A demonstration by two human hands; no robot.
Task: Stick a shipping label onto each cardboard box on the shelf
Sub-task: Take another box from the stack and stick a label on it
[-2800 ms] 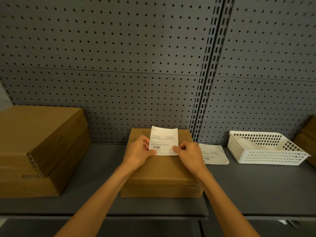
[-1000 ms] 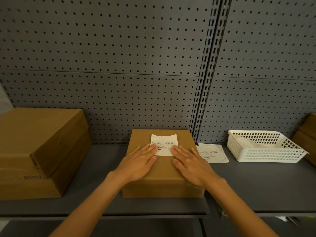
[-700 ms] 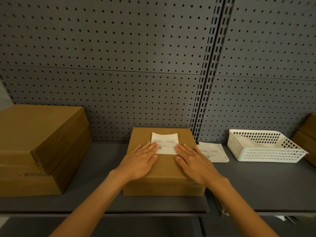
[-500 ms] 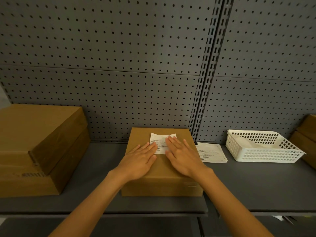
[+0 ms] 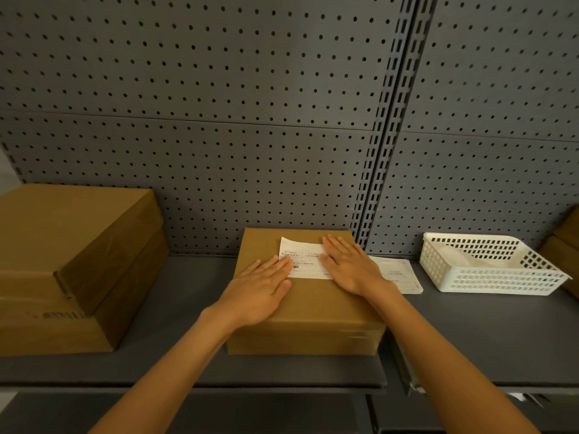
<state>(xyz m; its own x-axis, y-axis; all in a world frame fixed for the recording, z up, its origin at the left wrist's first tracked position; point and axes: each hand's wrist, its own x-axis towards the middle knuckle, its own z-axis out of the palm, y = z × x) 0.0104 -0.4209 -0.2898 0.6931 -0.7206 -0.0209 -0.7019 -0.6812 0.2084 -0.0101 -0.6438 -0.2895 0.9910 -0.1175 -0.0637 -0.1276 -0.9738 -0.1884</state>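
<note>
Since half a second back, the right hand [image 5: 352,267] has slid out from the middle of the shipping label [image 5: 303,259] to its right edge, so more of the print shows now. A few seconds ago both hands were pinching that label upright above the box; now it's lying flat on top.

So the label sits on the top face of the middle cardboard box [image 5: 308,303], toward the back, closer to the pegboard than to the shelf's front edge. Right hand is flat, fingers straight and together, pressing the label's right side. Left hand [image 5: 261,289] is flat too, fingertips just touching the label's left edge, palm on bare cardboard. Nothing is gripped by either one, it's all palm and finger pressure.

My read: this is the smoothing pass, and this box is pretty much done.

Just right of the box, on the shelf [image 5: 194,369], there's a small stack of more labels [image 5: 396,274], then a white basket [image 5: 488,267] further along. Two stacked boxes [image 5: 75,264] sit at the left end with no label visible on them, and another box corner [image 5: 567,245] peeks in at the far right, so I'd guess those are still to do.
</note>
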